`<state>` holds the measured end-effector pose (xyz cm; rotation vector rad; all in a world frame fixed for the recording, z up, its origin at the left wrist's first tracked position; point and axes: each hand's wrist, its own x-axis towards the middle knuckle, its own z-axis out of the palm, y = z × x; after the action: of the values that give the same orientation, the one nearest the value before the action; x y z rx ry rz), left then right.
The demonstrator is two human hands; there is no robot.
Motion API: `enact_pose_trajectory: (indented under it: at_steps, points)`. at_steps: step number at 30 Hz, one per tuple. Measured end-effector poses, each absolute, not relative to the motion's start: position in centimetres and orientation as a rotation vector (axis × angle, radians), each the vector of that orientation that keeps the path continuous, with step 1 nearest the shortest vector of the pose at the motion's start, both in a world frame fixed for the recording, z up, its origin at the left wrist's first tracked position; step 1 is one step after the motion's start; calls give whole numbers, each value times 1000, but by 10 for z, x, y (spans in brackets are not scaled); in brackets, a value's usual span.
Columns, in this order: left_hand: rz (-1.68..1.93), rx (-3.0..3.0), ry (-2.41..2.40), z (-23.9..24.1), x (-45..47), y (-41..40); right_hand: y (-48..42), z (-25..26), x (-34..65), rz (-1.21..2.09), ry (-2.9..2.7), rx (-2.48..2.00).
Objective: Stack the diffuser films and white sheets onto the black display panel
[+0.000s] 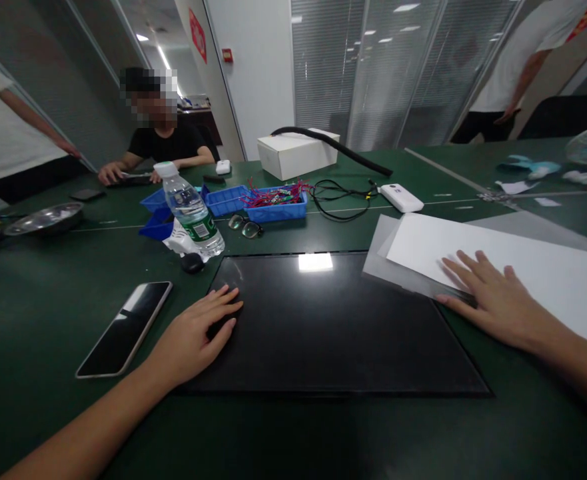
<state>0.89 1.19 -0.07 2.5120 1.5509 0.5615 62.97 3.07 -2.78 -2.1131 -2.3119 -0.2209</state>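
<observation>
A flat black display panel lies on the green table in front of me, with a ceiling light mirrored near its far edge. On its left edge rests my left hand, fingers stretched out and holding nothing. My right hand lies spread on a white sheet at the right, its thumb close to the panel's right edge. Beneath that sheet, a greyish translucent sheet sticks out and covers the panel's far right corner. A smartphone lies left of my left hand.
Beyond the panel stand a water bottle, glasses and a blue bin of wires. A white box, a power bank and a metal bowl are farther off. One person sits opposite; two others stand at the sides.
</observation>
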Motion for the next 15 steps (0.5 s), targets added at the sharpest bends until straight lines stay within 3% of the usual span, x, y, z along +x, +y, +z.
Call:
enact_pose_trajectory:
  at_steps: [11,15]
  points:
    - [538,2529,1539,3,11,12,26,-17,624,118,-2425,-1915]
    - [542,2532,1540,3,10,11,27,-18,635,73,-2496,-1781]
